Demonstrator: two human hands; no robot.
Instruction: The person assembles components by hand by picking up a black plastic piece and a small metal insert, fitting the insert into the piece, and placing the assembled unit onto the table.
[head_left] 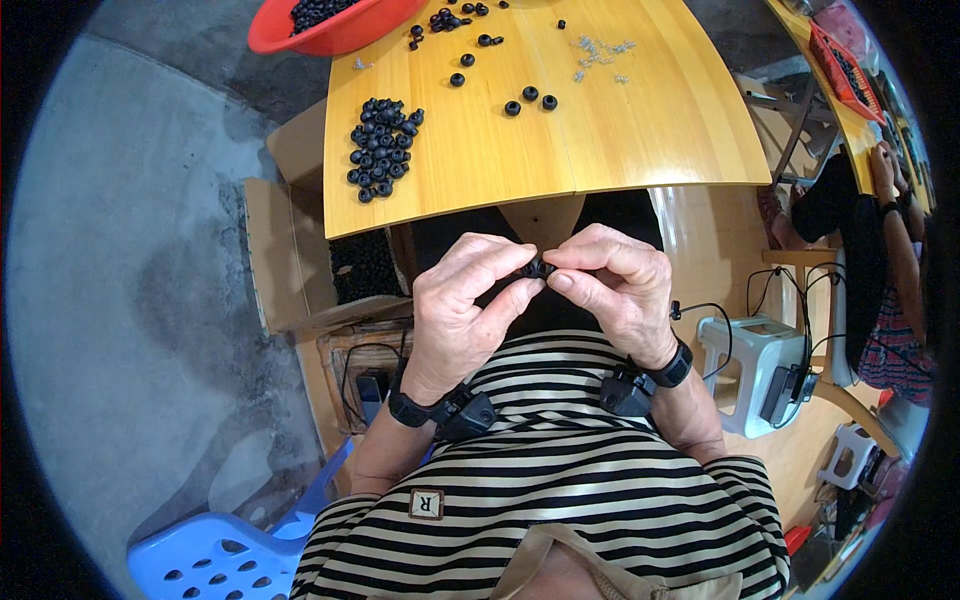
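Small round black parts [538, 268] are pinched between my two hands, just off the table's near edge and above my lap. My left hand [462, 305] grips them from one side with thumb and forefinger. From the other side, the thumb and forefinger of my right hand [618, 285] close on them. Fingertips cover much of the parts, so I cannot tell how they join. On the yellow wooden table [640, 130], a cluster of similar black parts [380, 145] lies at the left. A few loose black balls [530, 93] are nearer the middle.
A red basin [350, 32] of black pieces stands at the far left, and small clear pieces [600, 52] lie at the far right. Below the table's left side is a cardboard box [275, 240] with black pieces. A pale stool [755, 370] and another person's arm [900, 250] are at right.
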